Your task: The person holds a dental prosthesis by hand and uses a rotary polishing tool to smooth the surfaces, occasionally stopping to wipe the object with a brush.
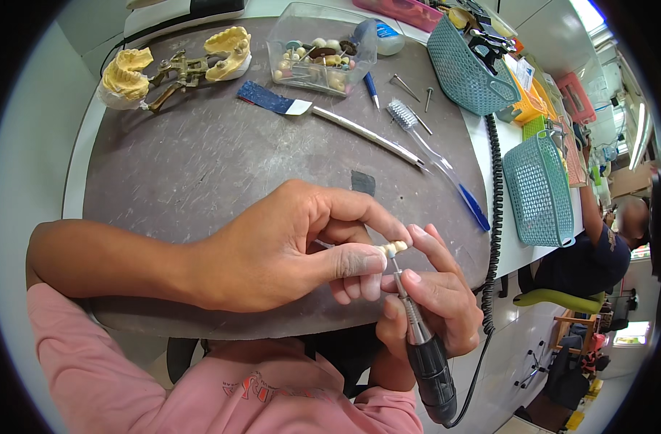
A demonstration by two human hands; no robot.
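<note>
Between the thumb and index finger of my left hand (294,249) is a small cream dental bridge (394,247), shaped like a few joined teeth. My right hand (446,307) grips a dental handpiece (430,365) with a black body and a silver nose. The small pale blue tip on its thin shank meets the underside of the bridge, or sits right against it. White dust coats my left thumb and fingertips. Some of my left fingers are partly hidden behind the thumb.
Plaster jaw models on a brass articulator (182,71) stand at the far left. A clear box (320,50) holds polishing tips. A silver pen-like tool (370,135), a toothbrush (439,163) and loose burs lie beyond my hands. Teal baskets (536,192) and a coiled cord (495,195) line the right; another person (583,253) sits beyond.
</note>
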